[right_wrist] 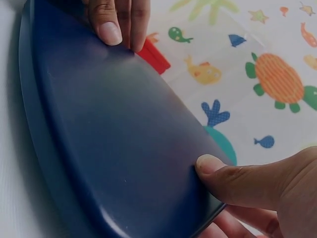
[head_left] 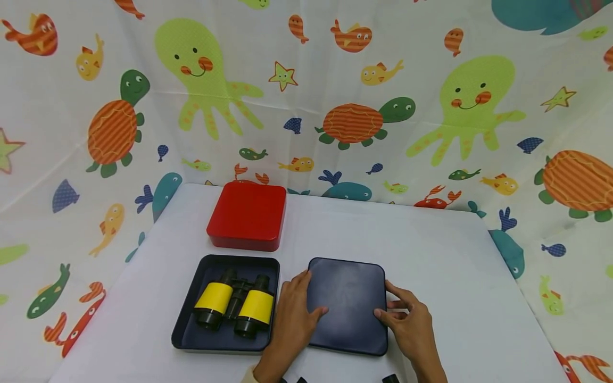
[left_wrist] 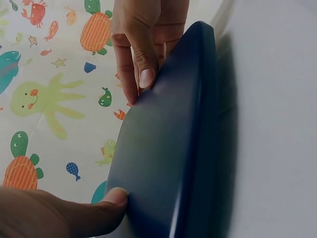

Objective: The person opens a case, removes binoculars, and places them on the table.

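A dark blue square lid (head_left: 348, 303) lies top up before me, its rounded corners and low side wall showing in the left wrist view. My left hand (head_left: 293, 314) grips its left edge, thumb over the top face and fingers along the side. At the opposite edge, my right hand (head_left: 413, 324) holds it the same way, with the thumb (right_wrist: 213, 163) pressed on the top and the fingers partly hidden beneath. Just left of my left hand, an open dark blue tin (head_left: 184, 319) contains yellow and black binoculars (head_left: 257, 307).
Behind the open tin stands a closed red square tin (head_left: 247, 215). Everything rests on a white table (head_left: 455, 266). A white curtain (head_left: 297, 154) printed with sea animals hangs along the back and both sides.
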